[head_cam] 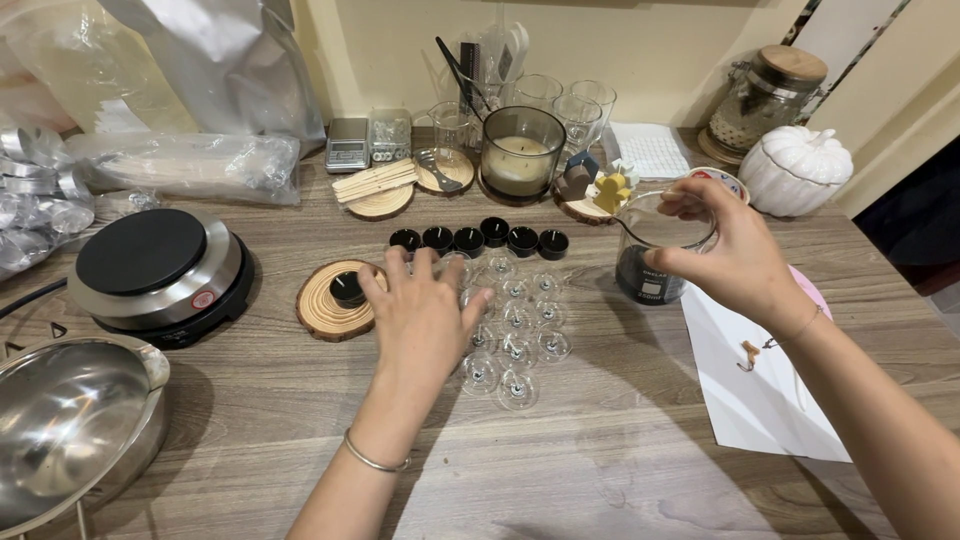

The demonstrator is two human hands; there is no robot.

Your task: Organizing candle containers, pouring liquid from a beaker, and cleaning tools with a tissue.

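Observation:
My left hand (425, 315) lies flat with fingers spread over a cluster of small clear tealight cups (520, 345) with wick tabs, touching the leftmost ones. Just left of it a black tealight cup (347, 289) sits on a round wood slice (322, 310). My right hand (730, 250) grips the rim of a glass beaker (652, 255) holding dark liquid, which stands on the table right of the cups. A row of several black filled tealight cups (480, 238) lines up behind the clear ones.
An electric hot plate (155, 270) and a steel bowl (70, 425) stand at left. A jar candle (520, 155), glasses, wooden sticks (375, 182), a small scale (347, 145) and a white pumpkin jar (795, 168) fill the back. White paper (760, 385) lies at right.

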